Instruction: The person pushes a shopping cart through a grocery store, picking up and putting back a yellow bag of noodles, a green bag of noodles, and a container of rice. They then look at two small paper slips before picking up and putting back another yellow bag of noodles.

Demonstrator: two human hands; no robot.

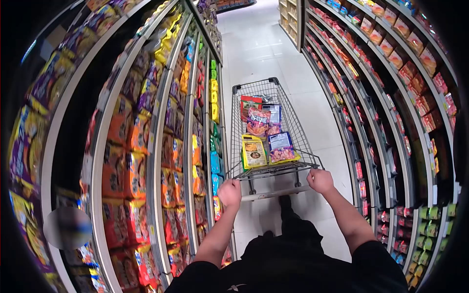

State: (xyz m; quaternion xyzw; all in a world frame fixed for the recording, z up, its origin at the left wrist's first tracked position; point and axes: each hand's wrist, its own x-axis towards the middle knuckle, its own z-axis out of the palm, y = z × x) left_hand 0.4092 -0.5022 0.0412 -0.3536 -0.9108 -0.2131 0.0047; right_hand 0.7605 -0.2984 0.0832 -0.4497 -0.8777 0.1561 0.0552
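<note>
A metal wire shopping cart [309, 132] stands in front of me in the aisle. My left hand [229, 193] is closed on the left end of its handle, and my right hand [320, 180] is wrapped round the right end. Inside the basket lie several snack packets: a red packet [250, 103] toward the far end, a pink and purple packet [257, 122] in the middle, a yellow packet [254, 152] at the near left and a blue and pink packet [281, 146] at the near right. Some packets overlap, so parts of them are hidden.
Tall shelves of bagged food [139, 171] run close along the left of the cart. On the right, another shelf unit [386, 93] holds red and pink packets. White tiled floor [259, 44] stretches ahead, with a wooden shelf [289, 22] at the far right.
</note>
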